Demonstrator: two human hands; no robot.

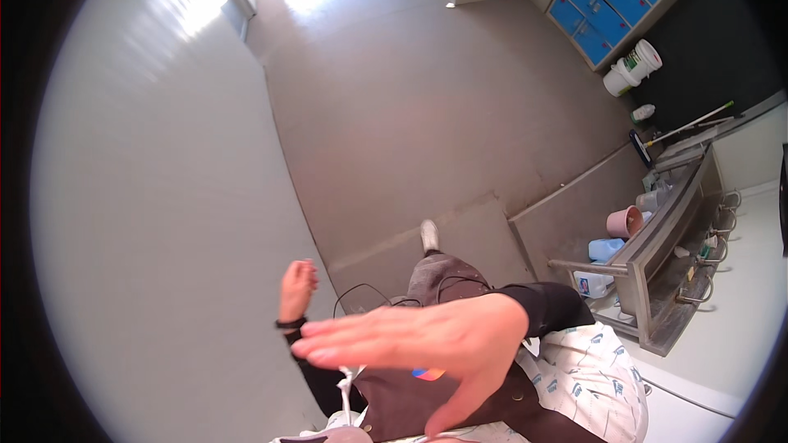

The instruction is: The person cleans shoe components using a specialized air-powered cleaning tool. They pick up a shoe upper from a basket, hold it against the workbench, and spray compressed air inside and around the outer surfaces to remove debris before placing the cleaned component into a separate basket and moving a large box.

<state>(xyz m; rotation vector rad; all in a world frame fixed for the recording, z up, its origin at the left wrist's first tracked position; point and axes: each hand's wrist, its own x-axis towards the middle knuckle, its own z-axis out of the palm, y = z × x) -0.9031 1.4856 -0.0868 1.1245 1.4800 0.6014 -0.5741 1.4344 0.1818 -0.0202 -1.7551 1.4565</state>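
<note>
Right hand [447, 338] extended flat, grip apparently empty; left hand [297, 289] curled, contents hidden. Judged between handling steps; next calls for footing on smooth grey floor [410, 115].

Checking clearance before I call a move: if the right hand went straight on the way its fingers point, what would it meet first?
Probably the left arm's black sleeve, just by the fingertips of the right hand; depth is unclear, so it may pass over that and meet the pale wall instead.

blue locker doors [628, 0], pink bucket [619, 223], blue-patterned white shirt [587, 379], black wristband [290, 325], brown apron [387, 398]
</note>
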